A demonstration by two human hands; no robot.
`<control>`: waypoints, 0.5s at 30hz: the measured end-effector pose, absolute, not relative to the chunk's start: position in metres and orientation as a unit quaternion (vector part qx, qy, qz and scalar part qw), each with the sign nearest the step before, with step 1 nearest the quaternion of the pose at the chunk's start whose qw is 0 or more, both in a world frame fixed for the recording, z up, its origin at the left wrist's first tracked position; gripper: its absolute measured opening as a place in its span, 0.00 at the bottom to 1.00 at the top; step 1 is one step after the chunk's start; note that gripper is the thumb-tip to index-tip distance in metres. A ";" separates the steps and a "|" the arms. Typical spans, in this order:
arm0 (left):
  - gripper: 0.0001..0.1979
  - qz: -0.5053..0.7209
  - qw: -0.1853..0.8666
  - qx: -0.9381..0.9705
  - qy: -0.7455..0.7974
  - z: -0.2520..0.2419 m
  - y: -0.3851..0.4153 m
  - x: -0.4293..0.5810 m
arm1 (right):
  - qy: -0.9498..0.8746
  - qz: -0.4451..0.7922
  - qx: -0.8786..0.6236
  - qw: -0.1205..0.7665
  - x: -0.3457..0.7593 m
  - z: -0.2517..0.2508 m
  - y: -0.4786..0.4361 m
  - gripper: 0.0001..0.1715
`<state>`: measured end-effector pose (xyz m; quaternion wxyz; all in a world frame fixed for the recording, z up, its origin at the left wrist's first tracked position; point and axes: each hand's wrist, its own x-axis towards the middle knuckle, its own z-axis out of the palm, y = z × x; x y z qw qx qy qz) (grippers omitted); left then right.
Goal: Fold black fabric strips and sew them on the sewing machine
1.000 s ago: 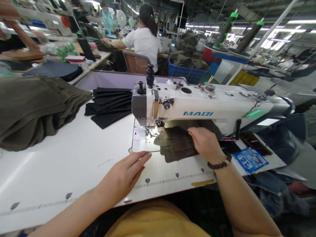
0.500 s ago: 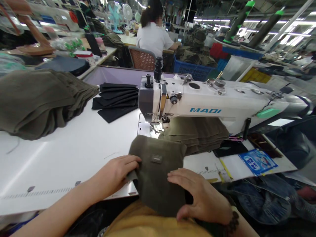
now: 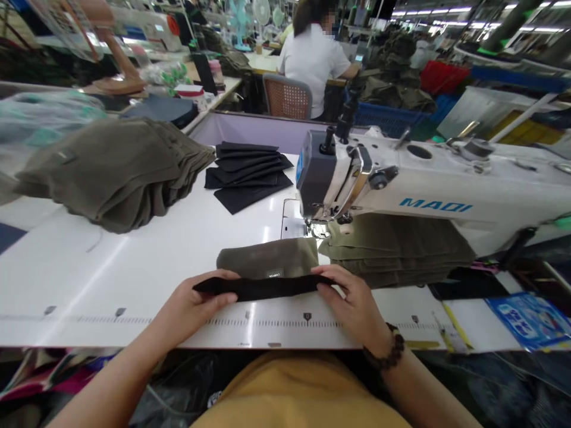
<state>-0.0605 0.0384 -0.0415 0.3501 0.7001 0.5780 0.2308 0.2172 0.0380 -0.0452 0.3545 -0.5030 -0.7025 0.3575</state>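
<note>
Between my two hands is an olive fabric piece (image 3: 263, 255) with a small label; its near edge is folded up, showing a black underside. My left hand (image 3: 207, 297) pinches the left end of that fold between thumb and fingers. At the right end, my right hand (image 3: 348, 291) grips it the same way. The fabric lies just in front of the needle area of a white sewing machine (image 3: 428, 190). Under the machine's arm rests a stack of olive fabric pieces (image 3: 397, 249).
A large olive fabric pile (image 3: 120, 166) lies on the left of the white table (image 3: 169, 255). Several folded black pieces (image 3: 250, 172) sit behind the needle area. A blue packet (image 3: 526, 318) is at the right. Ahead, a person in a white shirt (image 3: 307, 65) sits with their back turned.
The fabric piece has gone from raised over my lap to the table before the needle, its near edge now folded up. Both hands have closed on its ends. The view has shifted left.
</note>
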 end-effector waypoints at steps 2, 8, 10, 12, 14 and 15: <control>0.13 0.228 0.303 0.682 0.626 -0.048 0.040 -0.057 | -0.701 0.332 -0.552 0.307 0.212 -0.046 0.041 0.08; 0.27 0.272 0.173 0.690 0.648 -0.064 0.037 -0.056 | -0.735 0.253 -0.582 0.239 0.206 -0.051 0.039 0.10; 0.24 0.273 0.152 0.732 0.605 -0.064 0.037 -0.058 | -0.730 0.260 -0.583 0.246 0.207 -0.051 0.038 0.09; 0.16 0.273 0.137 0.779 0.547 -0.063 0.039 -0.059 | -0.728 0.263 -0.587 0.238 0.208 -0.051 0.039 0.10; 0.14 0.271 0.127 0.797 0.525 -0.062 0.041 -0.059 | -0.731 0.247 -0.594 0.228 0.208 -0.051 0.040 0.09; 0.16 0.270 0.122 0.791 0.535 -0.062 0.042 -0.059 | -0.731 0.236 -0.598 0.227 0.207 -0.052 0.040 0.08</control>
